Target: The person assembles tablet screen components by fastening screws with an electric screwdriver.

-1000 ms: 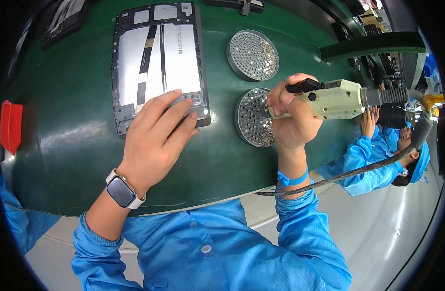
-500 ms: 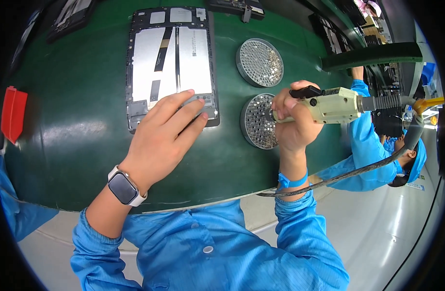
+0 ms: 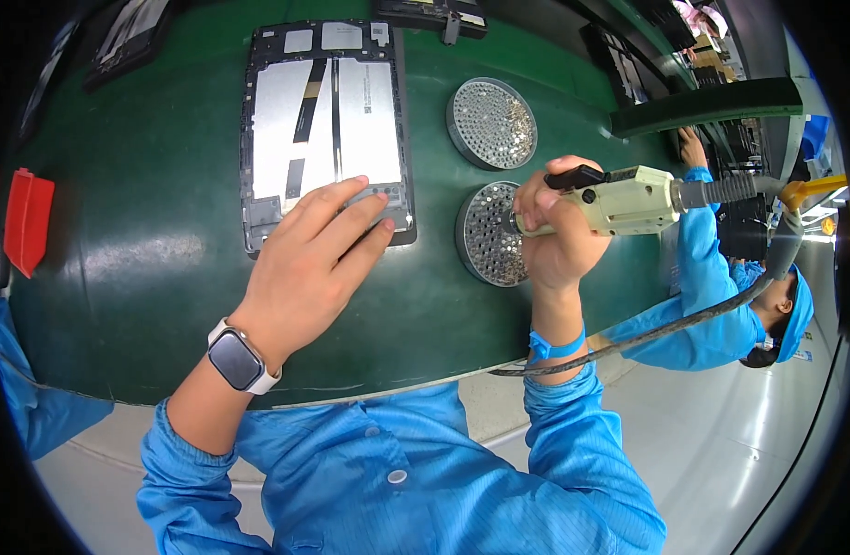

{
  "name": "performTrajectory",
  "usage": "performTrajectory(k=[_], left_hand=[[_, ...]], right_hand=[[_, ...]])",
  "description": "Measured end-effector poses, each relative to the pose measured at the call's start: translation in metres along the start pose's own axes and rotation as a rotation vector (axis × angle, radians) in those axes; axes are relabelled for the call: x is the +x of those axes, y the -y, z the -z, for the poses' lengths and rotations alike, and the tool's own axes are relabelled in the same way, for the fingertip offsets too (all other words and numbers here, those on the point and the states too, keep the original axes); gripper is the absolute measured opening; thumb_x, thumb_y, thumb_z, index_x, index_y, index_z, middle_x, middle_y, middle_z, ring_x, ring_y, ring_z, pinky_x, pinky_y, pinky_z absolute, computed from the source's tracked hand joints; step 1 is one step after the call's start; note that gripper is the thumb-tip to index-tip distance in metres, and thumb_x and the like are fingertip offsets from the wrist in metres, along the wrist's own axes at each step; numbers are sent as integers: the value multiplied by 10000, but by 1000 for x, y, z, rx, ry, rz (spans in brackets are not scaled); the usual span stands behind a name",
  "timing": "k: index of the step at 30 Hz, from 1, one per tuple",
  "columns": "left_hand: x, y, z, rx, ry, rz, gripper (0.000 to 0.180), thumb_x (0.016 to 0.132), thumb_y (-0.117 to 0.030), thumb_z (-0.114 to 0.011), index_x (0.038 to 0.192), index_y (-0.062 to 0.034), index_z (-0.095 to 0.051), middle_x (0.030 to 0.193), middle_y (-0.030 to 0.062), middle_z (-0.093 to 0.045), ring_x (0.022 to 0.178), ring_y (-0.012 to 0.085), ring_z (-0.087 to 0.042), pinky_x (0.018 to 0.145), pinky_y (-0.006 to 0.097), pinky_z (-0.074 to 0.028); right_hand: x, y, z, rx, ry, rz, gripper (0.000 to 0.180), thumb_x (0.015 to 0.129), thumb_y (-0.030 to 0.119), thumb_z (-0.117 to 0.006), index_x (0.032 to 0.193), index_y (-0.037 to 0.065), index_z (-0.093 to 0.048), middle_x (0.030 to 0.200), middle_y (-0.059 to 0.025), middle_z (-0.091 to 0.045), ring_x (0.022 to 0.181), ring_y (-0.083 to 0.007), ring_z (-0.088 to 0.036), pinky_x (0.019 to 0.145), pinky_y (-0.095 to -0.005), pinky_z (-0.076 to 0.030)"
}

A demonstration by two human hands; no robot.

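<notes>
My left hand (image 3: pixel 314 264) lies with its fingers stretched over the lower end of an opened tablet (image 3: pixel 369 129), whose silver inner plate and dark flex cable show. In my right hand (image 3: pixel 564 222) is a pale electric screwdriver (image 3: pixel 638 203) with a black lever, my fingers wrapped round its front end. Its tip is over the nearer round screw tray (image 3: pixel 480 236), which has many holes and small screws along its right side. Whether the tip touches a screw is hidden by my fingers. A second round screw tray (image 3: pixel 491 120) with shiny screws sits just beyond.
On the left lies a red bin-like piece (image 3: pixel 29 222). Further devices (image 3: pixel 129 37) lie at the far left, and a dark part (image 3: pixel 434 17) at the far edge. A green bar (image 3: pixel 712 106) crosses at right. A grey cable (image 3: pixel 665 333) hangs near a co-worker in blue (image 3: pixel 712 305).
The view has shifted slightly, so the tablet and trays sit a little lower. My hands keep nearly the same places. The co-worker's arm at right has moved a little.
</notes>
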State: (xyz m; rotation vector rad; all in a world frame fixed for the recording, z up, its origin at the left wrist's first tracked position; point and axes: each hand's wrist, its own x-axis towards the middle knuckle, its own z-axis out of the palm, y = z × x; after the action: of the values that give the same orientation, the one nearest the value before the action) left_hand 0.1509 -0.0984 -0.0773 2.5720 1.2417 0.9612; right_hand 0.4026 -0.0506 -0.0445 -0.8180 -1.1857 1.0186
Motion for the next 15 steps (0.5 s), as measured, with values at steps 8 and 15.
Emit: performTrajectory(k=[8,15], left_hand=[[1,3,16,-16,-75,27,375,689,-114,-833,1020,-11,-692,1187,107,-657,1188,332,-606,915,434,-537],[-13,17,6,-55,-97,108,414,654,-168,-866,983,5,-684,1153,123,-667,1147,346,-624,912,434,-546]], right_hand=[[3,2,-2,16,-29,-3,299,761,-55,-558,1060,-62,-573,671,-89,-547,529,-144,-496,506,-282,-424],[8,24,-66,0,125,-33,365,790,76,-529,1128,-63,-539,603,-35,-429,523,-145,-420,570,-353,-421]])
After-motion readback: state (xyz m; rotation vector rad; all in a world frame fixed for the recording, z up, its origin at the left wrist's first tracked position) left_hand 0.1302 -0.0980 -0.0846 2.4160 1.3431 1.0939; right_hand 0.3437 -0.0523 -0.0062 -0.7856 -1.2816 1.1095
